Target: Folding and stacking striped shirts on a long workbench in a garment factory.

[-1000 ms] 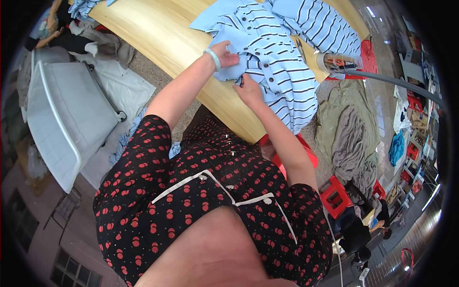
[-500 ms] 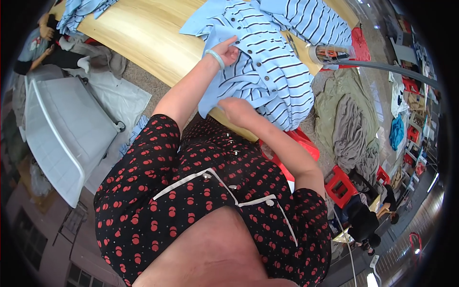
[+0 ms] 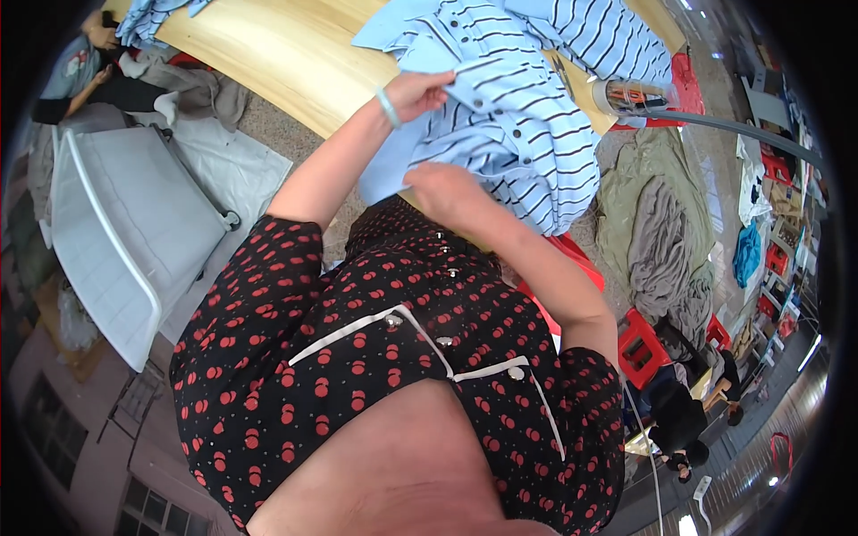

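Note:
A light blue shirt (image 3: 554, 152) with dark and white stripes and a row of dark buttons lies rumpled over the near edge of the wooden table. My left hand (image 3: 418, 95), with a pale bracelet on the wrist, pinches the shirt's front edge near the buttons. Lower down, my right hand (image 3: 442, 191) is closed on the plain blue edge of the same shirt, close to my body. Between the two hands the cloth is drawn up in folds.
The wooden table (image 3: 268, 45) carries more striped garments (image 3: 617, 45), small scissors (image 3: 563, 76) and a clear container of tools (image 3: 633, 96). Left stands a white-framed cart (image 3: 143, 214); a person (image 3: 76, 85) sits behind it. Right are cloth heaps (image 3: 661, 232) and a red stool (image 3: 636, 347).
My left hand has gone from lying half open on the shirt to pinching its edge. My right hand has risen slightly, pulling the shirt's lower edge taut.

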### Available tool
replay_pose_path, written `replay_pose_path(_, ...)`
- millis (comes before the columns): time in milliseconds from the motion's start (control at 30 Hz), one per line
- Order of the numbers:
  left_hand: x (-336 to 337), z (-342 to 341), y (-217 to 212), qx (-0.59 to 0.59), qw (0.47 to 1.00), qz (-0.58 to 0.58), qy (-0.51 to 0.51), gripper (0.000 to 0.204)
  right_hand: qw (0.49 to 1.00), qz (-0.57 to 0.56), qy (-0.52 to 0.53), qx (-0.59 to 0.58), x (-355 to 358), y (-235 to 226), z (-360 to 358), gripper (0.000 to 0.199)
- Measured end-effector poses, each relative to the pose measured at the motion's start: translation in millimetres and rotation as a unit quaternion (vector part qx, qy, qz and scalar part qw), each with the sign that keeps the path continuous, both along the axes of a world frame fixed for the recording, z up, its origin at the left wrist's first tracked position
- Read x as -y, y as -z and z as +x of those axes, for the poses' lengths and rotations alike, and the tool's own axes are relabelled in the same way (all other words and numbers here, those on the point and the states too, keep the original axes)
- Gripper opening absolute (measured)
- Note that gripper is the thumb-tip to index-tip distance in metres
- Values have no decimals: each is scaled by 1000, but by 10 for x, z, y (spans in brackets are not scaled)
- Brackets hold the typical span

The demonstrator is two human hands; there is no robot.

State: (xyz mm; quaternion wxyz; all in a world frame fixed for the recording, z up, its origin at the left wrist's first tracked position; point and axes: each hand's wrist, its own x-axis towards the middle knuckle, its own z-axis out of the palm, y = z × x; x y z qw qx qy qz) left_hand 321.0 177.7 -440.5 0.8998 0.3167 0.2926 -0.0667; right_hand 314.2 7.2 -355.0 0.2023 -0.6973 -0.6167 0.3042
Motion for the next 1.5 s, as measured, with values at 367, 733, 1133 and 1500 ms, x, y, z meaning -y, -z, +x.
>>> replay_pose_path(367,411,-476,-147,-61,986,153,34,16,983,111,149,-10,-61,94,430,13)
replay_pose_path(733,345,-473,-401,-89,918,367,121,33,988,34,132,72,-40,177,465,16)
replay_pose_path(1133,518,-428,64,-118,907,405,1,30,974,90,205,44,-60,168,471,11)
replay_pose_path(1500,679,-505,-158,-89,847,523,17,41,933,147,317,-90,39,369,355,11)
